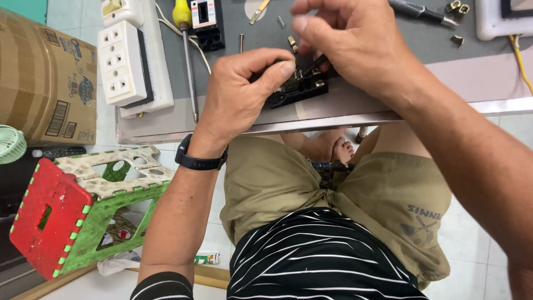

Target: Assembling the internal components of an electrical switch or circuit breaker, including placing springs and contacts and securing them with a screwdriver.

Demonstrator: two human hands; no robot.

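Your striped shirt and khaki shorts fill the foreground, below two hands busy at the counter edge.

Your left hand, a black watch on its wrist, has its grip pinched shut on the black electrical part with brass terminals, which rests at the counter's near edge. Your right hand reaches over it, fingertips closed on the part's top. A yellow-handled screwdriver and a white socket panel lie to the left; a red and green stool sits tipped on the floor.
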